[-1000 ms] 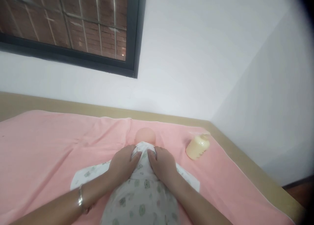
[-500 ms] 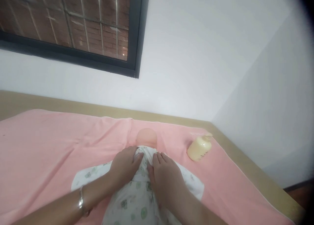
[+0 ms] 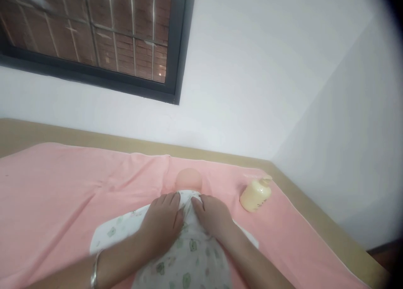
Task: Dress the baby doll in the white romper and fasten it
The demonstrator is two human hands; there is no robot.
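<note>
A doll lies on a pink cloth (image 3: 72, 179), its round, smooth head (image 3: 188, 179) pointing away from me. It wears a white baby garment (image 3: 185, 259) with a green print, the sleeves spread to both sides. My left hand (image 3: 162, 222), with a silver bangle (image 3: 94, 270) at the wrist, is closed on the left side of the garment near the neckline. At the right side of the neckline, my right hand (image 3: 215, 217) grips the fabric, thumb toward the middle. Folds gather between both hands. Most fingertips are hidden, as is the doll's face.
A pale yellow pump bottle (image 3: 255, 194) is on the cloth to the right of the doll. Beyond the cloth runs a tan table edge (image 3: 220, 156) against a white wall (image 3: 236, 79). A dark-framed window (image 3: 178, 49) with bars is up left.
My right hand has shifted slightly up and right, and its thumb now lies near the neckline. My left hand has turned more palm-down over the fabric. The view has tilted slightly upward.
</note>
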